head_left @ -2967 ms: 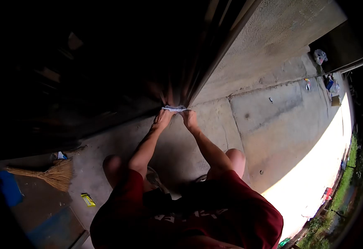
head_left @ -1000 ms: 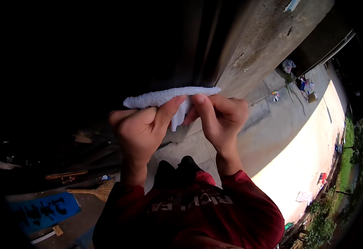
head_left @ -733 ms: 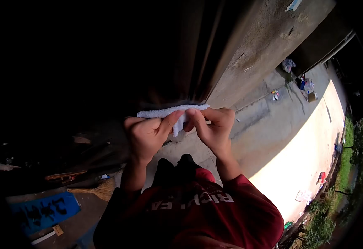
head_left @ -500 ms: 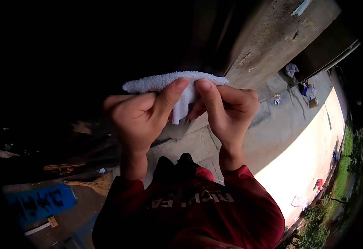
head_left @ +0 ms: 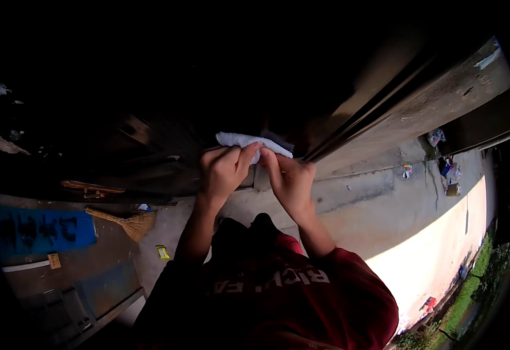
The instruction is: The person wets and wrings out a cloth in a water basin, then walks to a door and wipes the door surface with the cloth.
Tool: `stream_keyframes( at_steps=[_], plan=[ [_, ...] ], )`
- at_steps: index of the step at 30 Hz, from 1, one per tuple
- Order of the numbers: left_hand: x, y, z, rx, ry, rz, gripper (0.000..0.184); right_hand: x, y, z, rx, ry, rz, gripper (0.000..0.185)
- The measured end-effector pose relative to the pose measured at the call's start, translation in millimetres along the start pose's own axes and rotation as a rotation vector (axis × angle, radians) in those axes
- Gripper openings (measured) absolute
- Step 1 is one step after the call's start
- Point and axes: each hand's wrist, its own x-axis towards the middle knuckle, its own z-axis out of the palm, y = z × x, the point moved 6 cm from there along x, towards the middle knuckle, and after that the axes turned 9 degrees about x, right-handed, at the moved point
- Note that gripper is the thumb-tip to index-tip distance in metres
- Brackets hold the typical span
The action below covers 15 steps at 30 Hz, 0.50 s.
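A white terry cloth (head_left: 240, 139) is stretched between my two hands at the middle of the view, in front of a dark surface. My left hand (head_left: 226, 172) grips its left part with the thumb on top. My right hand (head_left: 292, 179) pinches the right part, its thumb close beside the left thumb. The fingers underneath are mostly hidden. Just behind the cloth shows a small greyish patch (head_left: 278, 139) on the dark surface; I cannot tell what it is.
A straw broom (head_left: 131, 224) lies at the left near a blue panel (head_left: 48, 230) with dark lettering. A yellow packet (head_left: 163, 252) is on the ground. On the right stand a concrete wall (head_left: 418, 122) and scattered litter (head_left: 450, 172). Sunlit ground (head_left: 424, 262) borders grass.
Both hands have moved forward, away from my body, with the cloth, up to the dark surface. The cloth's hanging flap no longer shows. My view has shifted a little.
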Motion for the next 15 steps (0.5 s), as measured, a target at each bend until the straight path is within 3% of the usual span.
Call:
stream_keyframes(
  at_steps=[2,4,6,8,11,14,15],
  plan=[
    [17.8,1.6,-20.1,0.066,0.094,0.014,0.022,12.2,-18.0,10.8,0.026,0.099,-0.089,0.013],
    [30.8,-12.7,-32.4,0.037,0.078,-0.101,0.029,26.2,-39.6,20.6,0.023,0.161,-0.167,0.015],
    [53.9,-5.8,-56.3,0.058,0.130,-0.097,0.032,44.6,-63.0,25.6,0.068,0.197,-0.134,0.015],
    [75.7,-2.3,-72.9,-0.102,0.180,-0.127,0.035,57.9,-84.9,23.3,0.194,0.298,-0.190,0.014],
    [70.4,-5.3,-63.3,-0.081,0.039,-0.134,0.037,52.8,-85.1,22.4,0.038,0.283,-0.130,0.014],
    [13.8,-27.8,-19.0,-0.056,-0.144,-0.136,0.030,11.1,-16.1,47.4,-0.053,0.172,0.080,0.016],
    [-7.7,-36.0,-2.7,-0.059,-0.277,-0.201,0.033,-9.7,16.9,62.0,-0.044,0.108,0.251,0.018]
  ],
)
